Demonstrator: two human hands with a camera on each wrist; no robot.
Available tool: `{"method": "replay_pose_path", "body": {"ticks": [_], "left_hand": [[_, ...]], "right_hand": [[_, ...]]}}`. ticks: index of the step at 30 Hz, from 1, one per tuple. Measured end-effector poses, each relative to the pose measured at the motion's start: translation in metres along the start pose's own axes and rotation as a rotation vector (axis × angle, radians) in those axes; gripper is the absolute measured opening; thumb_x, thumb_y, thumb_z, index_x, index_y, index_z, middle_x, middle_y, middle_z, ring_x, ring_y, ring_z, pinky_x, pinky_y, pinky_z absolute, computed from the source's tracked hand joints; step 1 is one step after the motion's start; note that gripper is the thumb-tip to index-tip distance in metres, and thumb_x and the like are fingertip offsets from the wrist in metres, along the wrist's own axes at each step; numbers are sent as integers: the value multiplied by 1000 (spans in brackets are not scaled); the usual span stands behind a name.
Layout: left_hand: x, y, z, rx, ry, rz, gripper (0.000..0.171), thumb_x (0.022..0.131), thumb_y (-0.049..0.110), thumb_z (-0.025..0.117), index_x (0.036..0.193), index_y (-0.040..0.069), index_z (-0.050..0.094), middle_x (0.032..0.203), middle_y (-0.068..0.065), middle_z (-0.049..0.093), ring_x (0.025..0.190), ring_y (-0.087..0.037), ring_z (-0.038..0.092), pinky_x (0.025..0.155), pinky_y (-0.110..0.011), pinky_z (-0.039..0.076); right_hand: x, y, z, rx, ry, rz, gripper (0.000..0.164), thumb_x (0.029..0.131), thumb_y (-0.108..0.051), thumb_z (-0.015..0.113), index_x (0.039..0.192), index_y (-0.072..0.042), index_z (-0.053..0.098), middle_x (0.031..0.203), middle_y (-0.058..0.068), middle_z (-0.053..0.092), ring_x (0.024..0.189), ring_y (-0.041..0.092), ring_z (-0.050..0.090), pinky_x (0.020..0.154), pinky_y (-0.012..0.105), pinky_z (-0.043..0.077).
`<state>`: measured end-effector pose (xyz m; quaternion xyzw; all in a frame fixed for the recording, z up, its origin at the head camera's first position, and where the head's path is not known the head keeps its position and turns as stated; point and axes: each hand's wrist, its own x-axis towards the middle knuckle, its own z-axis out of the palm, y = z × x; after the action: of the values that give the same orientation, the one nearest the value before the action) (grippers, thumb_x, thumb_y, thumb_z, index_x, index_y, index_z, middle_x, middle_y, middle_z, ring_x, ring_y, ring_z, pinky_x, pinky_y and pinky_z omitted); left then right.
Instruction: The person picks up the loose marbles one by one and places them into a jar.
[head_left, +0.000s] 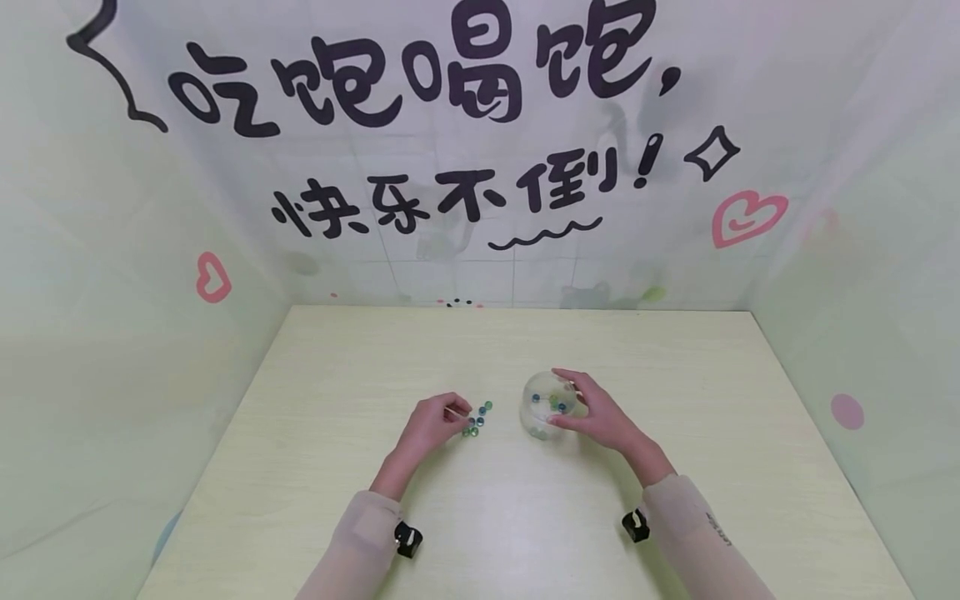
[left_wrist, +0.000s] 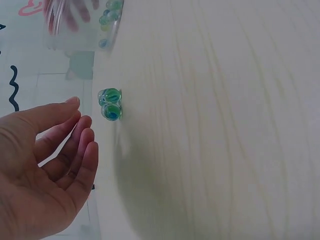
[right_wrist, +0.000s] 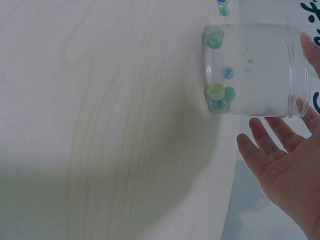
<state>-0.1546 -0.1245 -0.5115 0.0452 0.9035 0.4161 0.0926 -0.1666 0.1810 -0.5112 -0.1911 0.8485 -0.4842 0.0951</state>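
A clear plastic jar (head_left: 537,406) stands upright on the table, with several green, blue and yellow glass marbles (right_wrist: 216,91) at its bottom. My right hand (head_left: 600,414) grips it near the rim, thumb on the near side and fingers on the far side. Left of the jar, a small group of loose glass marbles (head_left: 481,422) lies on the tabletop. My left hand (head_left: 435,426) is right beside this group. In the left wrist view its fingers are loosely bent, thumb close to the index fingertip, and nothing shows between them near the green-blue marbles (left_wrist: 111,111).
The pale wood-grain table (head_left: 480,517) is enclosed by a back curtain (head_left: 450,275) with black lettering and by side curtains. Black wrist straps (head_left: 408,540) sit at both sleeves.
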Motion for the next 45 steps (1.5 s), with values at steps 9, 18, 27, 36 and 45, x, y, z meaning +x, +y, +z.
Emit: {"method": "replay_pose_path", "body": {"ticks": [9, 18, 27, 36, 45], "left_hand": [[-4, -8, 3, 32, 5, -3, 16, 85, 8, 76, 100, 6, 71, 93, -4, 72, 83, -14, 64, 76, -31, 56], [-4, -15, 6, 87, 10, -34, 17, 84, 10, 77, 99, 9, 71, 91, -1, 71, 80, -12, 62, 75, -29, 54], [-4, -13, 9, 194, 10, -46, 14, 83, 13, 78, 95, 11, 70, 86, 0, 68, 79, -12, 61, 72, -30, 53], [-5, -9, 11, 279, 23, -23, 11, 83, 14, 79, 91, 12, 72, 83, 2, 68, 75, -10, 59, 67, -26, 51], [-5, -10, 11, 271, 26, -39, 9, 84, 13, 78, 91, 13, 72, 82, 2, 68, 74, -10, 59, 69, -25, 52]], "right_hand": [[0, 1, 0, 1, -1, -2, 77, 88, -21, 76, 152, -9, 35, 156, 20, 37, 144, 42, 35, 116, 61, 34], [0, -2, 0, 4, -1, 3, 77, 88, -21, 76, 153, -9, 35, 156, 20, 37, 144, 41, 35, 116, 60, 34], [0, 1, 1, -6, 2, -1, 77, 89, -25, 76, 153, -10, 35, 156, 19, 37, 145, 41, 35, 116, 60, 34], [1, 2, 1, -13, 0, 0, 77, 89, -25, 75, 153, -11, 34, 156, 19, 37, 144, 41, 35, 116, 60, 35], [0, -1, 0, -5, -1, 3, 77, 89, -23, 76, 153, -10, 34, 156, 19, 37, 144, 41, 35, 116, 60, 34]]}}
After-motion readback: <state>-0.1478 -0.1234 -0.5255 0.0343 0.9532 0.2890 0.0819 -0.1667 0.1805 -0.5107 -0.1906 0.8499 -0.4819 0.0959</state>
